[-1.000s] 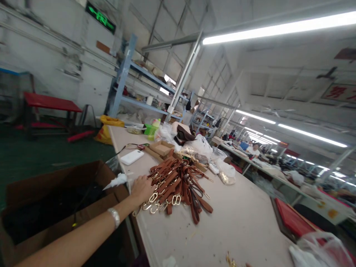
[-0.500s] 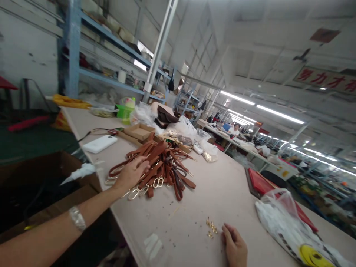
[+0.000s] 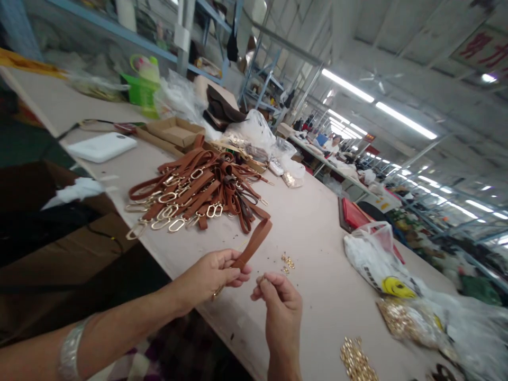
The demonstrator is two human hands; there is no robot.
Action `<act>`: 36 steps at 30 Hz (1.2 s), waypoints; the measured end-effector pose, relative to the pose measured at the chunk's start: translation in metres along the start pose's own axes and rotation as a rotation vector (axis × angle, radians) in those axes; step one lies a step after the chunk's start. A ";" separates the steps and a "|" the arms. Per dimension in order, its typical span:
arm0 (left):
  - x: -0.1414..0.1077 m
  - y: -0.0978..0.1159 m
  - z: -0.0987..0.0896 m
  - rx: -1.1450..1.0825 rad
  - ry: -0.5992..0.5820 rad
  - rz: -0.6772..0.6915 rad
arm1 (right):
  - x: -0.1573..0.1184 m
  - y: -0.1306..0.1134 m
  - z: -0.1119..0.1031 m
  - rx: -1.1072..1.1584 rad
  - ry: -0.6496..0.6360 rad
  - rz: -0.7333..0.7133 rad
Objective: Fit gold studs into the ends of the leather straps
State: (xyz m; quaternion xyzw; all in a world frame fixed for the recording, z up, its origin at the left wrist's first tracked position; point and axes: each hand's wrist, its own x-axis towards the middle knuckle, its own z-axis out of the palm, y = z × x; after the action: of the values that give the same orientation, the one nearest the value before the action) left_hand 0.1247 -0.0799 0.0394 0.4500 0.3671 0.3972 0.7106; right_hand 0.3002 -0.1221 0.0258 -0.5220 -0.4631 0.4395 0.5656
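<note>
My left hand [image 3: 216,275] grips one brown leather strap [image 3: 256,241], whose looped end sticks up to the right; a bit of gold metal shows below the fingers. Close beside it on the right, my right hand [image 3: 280,304] has thumb and fingertips pinched together; what lies between them is too small to name. A heap of brown straps [image 3: 194,185] with gold clasps and rings lies beyond my left hand. Past my right hand, a few small gold pieces [image 3: 288,263] are scattered on the table [image 3: 309,227].
A white device [image 3: 102,147], a cardboard tray [image 3: 177,132] and a green container [image 3: 137,90] stand at the back left. At the right are a white plastic bag [image 3: 371,248], a bag of gold parts [image 3: 408,317] and a loose gold pile [image 3: 356,360]. One person sits far off.
My left hand has come away from the heap with a strap in it. My right hand has risen beside it, its fingertips now together. The view has shifted, showing more gold parts at the lower right.
</note>
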 end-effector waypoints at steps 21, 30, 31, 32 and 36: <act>-0.015 -0.015 0.018 0.450 -0.194 0.204 | -0.023 0.013 -0.001 -0.126 -0.112 -0.022; -0.018 -0.030 0.029 0.462 -0.184 0.213 | -0.040 0.017 -0.005 -0.113 0.017 -0.020; -0.019 -0.031 0.031 0.416 -0.188 0.191 | -0.041 0.017 -0.006 -0.106 0.028 -0.015; -0.019 -0.032 0.033 0.359 -0.194 0.167 | -0.042 0.018 -0.006 -0.092 0.039 -0.006; -0.017 -0.039 0.039 0.133 -0.212 0.093 | -0.045 0.019 -0.008 -0.031 0.090 0.029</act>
State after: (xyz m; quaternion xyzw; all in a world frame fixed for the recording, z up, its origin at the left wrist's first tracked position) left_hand 0.1605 -0.1199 0.0182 0.5519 0.2944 0.3547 0.6949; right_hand 0.2999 -0.1661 0.0038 -0.5568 -0.4361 0.4165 0.5712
